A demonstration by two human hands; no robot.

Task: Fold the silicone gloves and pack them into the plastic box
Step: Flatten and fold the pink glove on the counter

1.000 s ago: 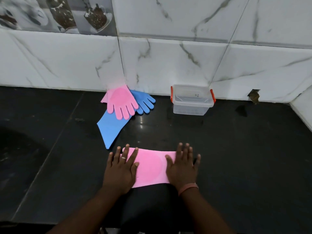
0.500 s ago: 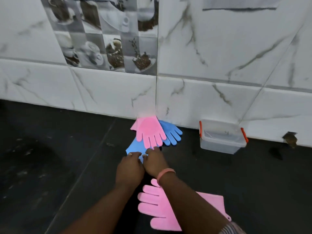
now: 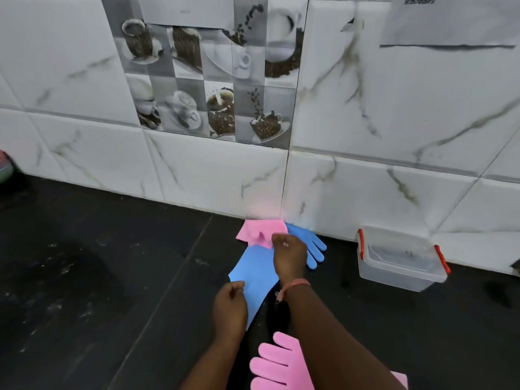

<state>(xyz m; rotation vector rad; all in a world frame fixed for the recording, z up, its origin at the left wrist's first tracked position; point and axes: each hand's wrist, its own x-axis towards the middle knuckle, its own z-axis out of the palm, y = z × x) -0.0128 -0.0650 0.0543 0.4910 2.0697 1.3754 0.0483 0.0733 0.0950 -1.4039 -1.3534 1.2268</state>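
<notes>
Against the tiled wall, a pink silicone glove lies crumpled on top of a blue glove whose fingers point right. My right hand is shut on the pink glove's lower edge. My left hand has its fingers closed at the left edge of the blue glove's cuff, pinching it. A second pink glove lies flat at the bottom of the view, partly hidden under my right forearm. The clear plastic box with red clips stands to the right by the wall, away from both hands.
The black stone counter runs left and right, with a seam line running diagonally. The white marble-tiled wall closes off the back. A small pink and green object shows at the far left edge.
The flat pink glove is let go and now lies near me. Both hands reached toward the wall; my right hand has gripped and bunched the far pink glove, and my left hand has pulled back a little.
</notes>
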